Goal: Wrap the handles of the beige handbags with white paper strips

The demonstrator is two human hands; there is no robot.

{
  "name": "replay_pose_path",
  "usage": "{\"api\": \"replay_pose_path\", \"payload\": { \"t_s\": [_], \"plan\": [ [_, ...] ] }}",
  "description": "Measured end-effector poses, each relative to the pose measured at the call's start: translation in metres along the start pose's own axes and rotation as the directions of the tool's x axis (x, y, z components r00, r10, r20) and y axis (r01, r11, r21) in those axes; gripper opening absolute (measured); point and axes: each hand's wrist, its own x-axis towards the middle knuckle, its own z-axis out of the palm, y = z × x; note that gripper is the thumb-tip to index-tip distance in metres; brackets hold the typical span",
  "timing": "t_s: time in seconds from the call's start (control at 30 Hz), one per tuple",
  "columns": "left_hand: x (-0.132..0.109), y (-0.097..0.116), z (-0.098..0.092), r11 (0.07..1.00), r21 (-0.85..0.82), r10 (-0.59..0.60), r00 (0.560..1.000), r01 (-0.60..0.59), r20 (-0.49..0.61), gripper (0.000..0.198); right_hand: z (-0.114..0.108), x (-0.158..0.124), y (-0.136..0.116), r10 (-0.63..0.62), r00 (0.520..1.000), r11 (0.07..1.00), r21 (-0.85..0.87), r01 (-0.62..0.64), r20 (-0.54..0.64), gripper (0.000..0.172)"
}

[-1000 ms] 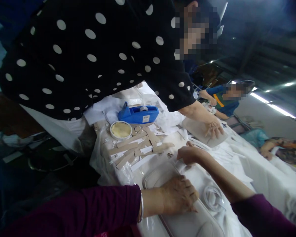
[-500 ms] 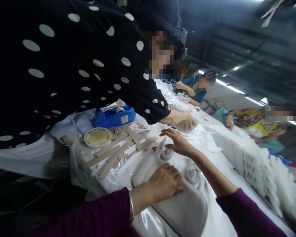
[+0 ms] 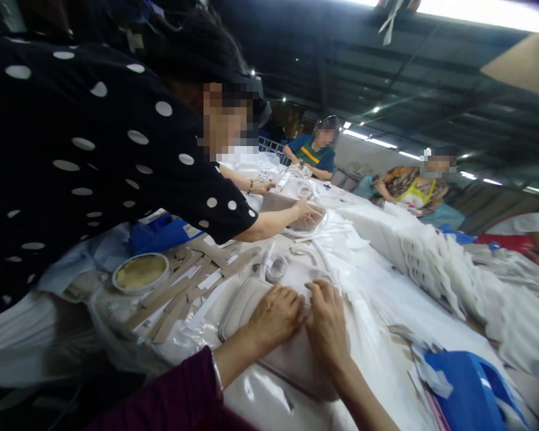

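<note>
Has both bare hands on a beige handbag (image 3: pixel 240 308), laid flat on a white-covered worktable (image 3: pixel 375 293), directly in front. Rests the left hand (image 3: pixel 276 320), with a silver bracelet (image 3: pixel 217 374) at the wrist, palm down over the bag, with fingers half curled. Holds the right hand (image 3: pixel 326 323) just beside it, with bent fingers close to the left fingertips, toward the bag's right side. Cannot tell whether either hand pinches the material, with the undersides of the fingers hidden. Shows a coiled strap (image 3: pixel 276 267) in pale wrapping just beyond the bag. Has tan and white strips (image 3: pixel 184 287) scattered to the left, then a round white tub (image 3: pixel 141 273) of yellowish stuff, and behind it a blue tape dispenser (image 3: pixel 159 234), partly covered by a co-worker in a polka-dot top (image 3: pixel 117 161). Shows that co-worker's hand (image 3: pixel 308 214) on another beige bag (image 3: pixel 276 203) farther along. Includes bumpy white padding (image 3: pixel 431 263) along the right and a blue plastic object (image 3: pixel 462 383) at lower right, too partial to name.
</note>
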Motion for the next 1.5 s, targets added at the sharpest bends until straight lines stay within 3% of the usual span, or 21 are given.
{"api": "replay_pose_path", "payload": {
  "t_s": [0.13,0.27,0.4,0.7,1.33,1.5],
  "plan": [
    [-0.002,0.001,-0.001,0.999,-0.01,-0.036,0.999,0.037,0.037,0.034,0.018,0.001,-0.015,-0.008,1.0,0.989,0.148,0.01,-0.012,0.037],
    [-0.005,0.003,0.002,0.98,0.065,-0.195,0.979,0.19,0.065,0.043,0.034,-0.003,-0.015,0.106,0.994,0.992,0.076,-0.104,-0.025,0.038],
    [-0.006,0.003,0.007,0.966,0.079,-0.253,0.962,0.246,0.099,0.047,0.04,-0.005,-0.01,0.129,0.992,0.991,0.038,-0.13,0.007,0.041],
    [-0.004,-0.001,0.011,0.977,0.111,-0.2,0.964,0.182,0.176,0.054,0.044,-0.007,-0.006,0.138,0.988,0.99,0.026,-0.14,0.062,0.042],
    [0.0,0.002,0.003,0.98,0.126,-0.166,0.979,0.151,0.116,0.042,0.03,-0.003,-0.012,0.168,0.974,0.984,0.034,-0.175,0.152,0.034],
    [0.0,0.0,-0.001,0.983,-0.014,-0.181,0.982,0.182,0.062,0.04,0.033,-0.004,-0.011,0.14,0.98,0.989,0.017,-0.144,0.141,0.031]
  ]
}}
